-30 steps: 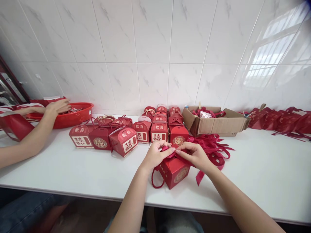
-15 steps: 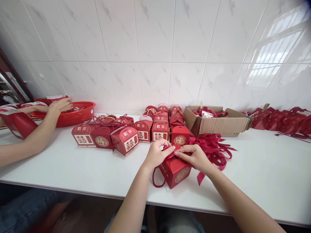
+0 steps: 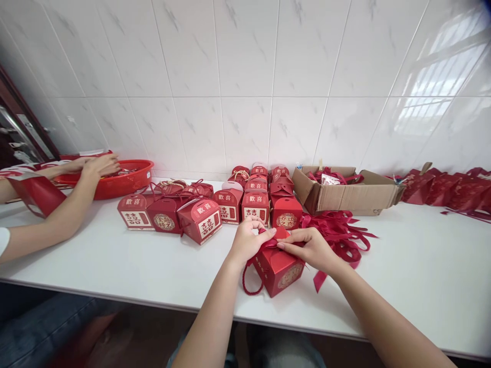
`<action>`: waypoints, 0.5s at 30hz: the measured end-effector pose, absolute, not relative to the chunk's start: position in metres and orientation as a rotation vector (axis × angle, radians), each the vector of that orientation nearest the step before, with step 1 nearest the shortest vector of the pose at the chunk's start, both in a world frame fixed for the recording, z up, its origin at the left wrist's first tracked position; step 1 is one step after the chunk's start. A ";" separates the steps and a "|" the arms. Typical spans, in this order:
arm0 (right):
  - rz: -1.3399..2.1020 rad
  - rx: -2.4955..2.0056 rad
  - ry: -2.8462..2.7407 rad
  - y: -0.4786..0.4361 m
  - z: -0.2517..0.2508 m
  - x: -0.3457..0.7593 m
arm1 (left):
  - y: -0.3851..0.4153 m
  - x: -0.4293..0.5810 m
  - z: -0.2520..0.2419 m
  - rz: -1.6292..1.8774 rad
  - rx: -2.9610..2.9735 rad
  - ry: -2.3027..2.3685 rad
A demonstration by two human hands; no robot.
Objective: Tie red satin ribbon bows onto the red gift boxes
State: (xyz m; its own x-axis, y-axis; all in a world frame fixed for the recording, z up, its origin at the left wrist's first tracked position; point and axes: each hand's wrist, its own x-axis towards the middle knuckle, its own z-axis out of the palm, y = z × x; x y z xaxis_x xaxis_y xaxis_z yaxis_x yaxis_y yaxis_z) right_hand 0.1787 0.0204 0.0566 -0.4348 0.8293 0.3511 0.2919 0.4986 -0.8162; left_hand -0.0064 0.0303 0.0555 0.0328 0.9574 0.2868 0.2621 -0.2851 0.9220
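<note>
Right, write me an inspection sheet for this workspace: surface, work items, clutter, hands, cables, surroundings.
Surface: white table, front edge visible.
Work items: red gift box with a cord handle, ribbon at its top.
Clutter: loose ribbon pile in front of an open cardboard box; more red boxes grouped behind and to the left.
Hands: left hand and right hand both pinch the ribbon.
Cables: nothing seen.
Surroundings: tiled wall; another person's hand at the red basin.

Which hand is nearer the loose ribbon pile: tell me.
Right. The right hand is just left of the ribbon pile; the left hand is farther left, past the right hand.
</note>
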 end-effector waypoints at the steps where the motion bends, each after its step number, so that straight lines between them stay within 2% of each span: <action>1: 0.879 -0.921 -1.974 0.020 0.057 0.179 | 0.030 -0.006 0.055 1.296 1.619 1.263; 8: 0.910 -0.918 -1.859 0.020 0.060 0.180 | 0.026 -0.004 0.056 1.207 1.599 1.115; 15: 0.770 -0.886 -1.794 0.031 0.061 0.196 | 0.019 -0.004 0.065 1.125 1.483 0.956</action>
State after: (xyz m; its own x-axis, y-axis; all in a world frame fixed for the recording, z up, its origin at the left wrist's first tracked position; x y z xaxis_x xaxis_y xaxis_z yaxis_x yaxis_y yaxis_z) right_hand 0.1962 0.0310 0.0614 -0.2792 0.8352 0.4739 0.2315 0.5375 -0.8109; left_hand -0.0045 0.0188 0.0648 0.2541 0.9512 0.1750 0.0192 -0.1859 0.9824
